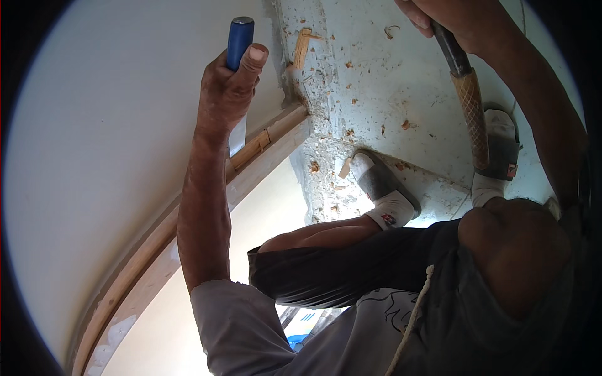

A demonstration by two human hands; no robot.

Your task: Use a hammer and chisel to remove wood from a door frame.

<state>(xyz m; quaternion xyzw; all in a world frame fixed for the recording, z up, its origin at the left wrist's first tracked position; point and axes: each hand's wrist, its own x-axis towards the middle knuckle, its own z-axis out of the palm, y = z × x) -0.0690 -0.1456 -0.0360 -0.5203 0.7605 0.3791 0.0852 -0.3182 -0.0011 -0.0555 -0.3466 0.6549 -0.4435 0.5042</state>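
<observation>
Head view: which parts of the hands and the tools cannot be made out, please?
Pale blade, head view: its upper part is hidden behind the left hand.
Right hand, head view: partly cut off by the top edge.
Tool with patterned grip, head view: far end unseen, covered by the right hand or beyond the top edge.

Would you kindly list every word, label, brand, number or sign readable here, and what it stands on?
None is legible.
Red tag on the right foot's dark grey slipper: too small.
Red-and-black mark on the left foot's white sock: blurred.
Black line drawing on the grey cloth shirt: no readable letters.
Blue marks on white item: blurred.
</observation>
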